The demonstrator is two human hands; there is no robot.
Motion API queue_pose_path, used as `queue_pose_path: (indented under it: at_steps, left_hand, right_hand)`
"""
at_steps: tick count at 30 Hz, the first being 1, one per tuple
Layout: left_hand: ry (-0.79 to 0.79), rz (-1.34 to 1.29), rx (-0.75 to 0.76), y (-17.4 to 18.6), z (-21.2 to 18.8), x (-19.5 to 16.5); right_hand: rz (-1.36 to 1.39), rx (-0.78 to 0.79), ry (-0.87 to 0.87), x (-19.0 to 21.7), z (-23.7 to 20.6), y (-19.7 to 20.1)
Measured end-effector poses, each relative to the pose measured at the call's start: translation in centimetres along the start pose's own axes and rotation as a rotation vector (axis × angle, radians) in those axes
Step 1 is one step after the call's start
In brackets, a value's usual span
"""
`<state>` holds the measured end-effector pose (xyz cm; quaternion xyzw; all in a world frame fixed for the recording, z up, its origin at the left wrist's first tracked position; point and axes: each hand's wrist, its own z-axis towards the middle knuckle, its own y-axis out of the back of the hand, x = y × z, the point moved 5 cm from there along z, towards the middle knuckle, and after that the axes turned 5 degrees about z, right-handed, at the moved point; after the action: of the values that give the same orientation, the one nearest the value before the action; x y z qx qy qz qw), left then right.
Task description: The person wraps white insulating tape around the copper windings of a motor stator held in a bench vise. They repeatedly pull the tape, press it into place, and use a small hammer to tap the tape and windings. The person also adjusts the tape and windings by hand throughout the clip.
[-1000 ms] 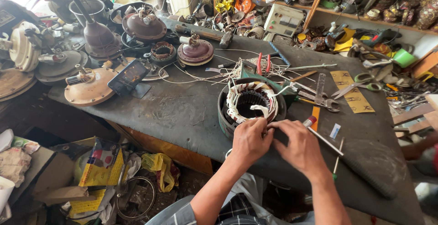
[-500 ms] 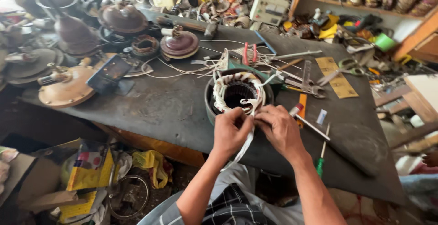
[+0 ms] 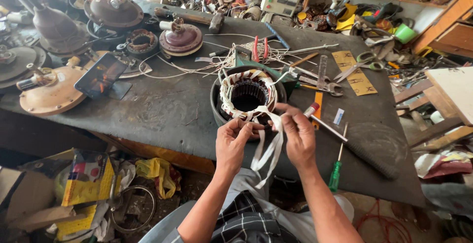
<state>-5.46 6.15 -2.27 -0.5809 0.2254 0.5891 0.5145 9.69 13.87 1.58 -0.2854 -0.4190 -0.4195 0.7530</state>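
Motor stator (image 3: 248, 96) sits upright on the dark bench top (image 3: 162, 112), bore facing up, pulled close to the near edge. Judged: placed so both hands can work the winding ring without reaching.

White cloth tape (image 3: 268, 147) runs from the near side of the winding down between the two hands and hangs in a loose loop over the bench edge. Slack left free below, probably to feed as needed.

Left hand (image 3: 235, 142): fingers curled in, closed in a pinch; fingertips meet on the tape right at the stator's near rim. Touching the rim or just off it, cannot tell.

Right hand (image 3: 298, 134): just beside the left, partly closed, thumb and forefinger nipping the tape's upper run, the other fingers bent loosely. Strip looks taut between the two pinches.

Beyond the right hand, away from the body: red-capped marker (image 3: 311, 109) just past the fingertips, then an orange-handled tool and spanners (image 3: 322, 83). Outboard of the right hand: green-handled screwdriver (image 3: 336, 171), a long dark file (image 3: 367, 155).

Past the left hand, well apart: phone (image 3: 101, 74) propped on a round tan motor cover (image 3: 51, 95). Beyond the stator: red-handled pliers (image 3: 260, 50) among loose white wire.
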Motion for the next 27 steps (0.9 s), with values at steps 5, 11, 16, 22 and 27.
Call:
queue_pose_path:
  at_steps: [5, 11, 16, 22, 27]
  left_hand:
    - [0.057, -0.165, -0.01, 0.0, -0.1, 0.6]
    - [0.109, -0.234, -0.011, 0.0, -0.1, 0.4]
    - [0.158, -0.277, -0.015, 0.0, -0.1, 0.7]
    - [0.194, -0.304, -0.045, 0.0, -0.2, 1.3]
    - [0.167, -0.322, -0.06, -0.2, -0.2, 1.4]
  right_hand:
    - [-0.092, -0.066, 0.01, -0.3, -0.3, 0.4]
    - [-0.156, -0.062, 0.068, -0.7, -0.1, 0.3]
    - [0.031, -0.113, -0.11, -0.8, 1.0, 1.5]
    - [-0.438, -0.214, -0.072, 4.7, -1.2, 4.9]
    - [-0.839, -0.014, 0.13, 3.7, -1.2, 1.7]
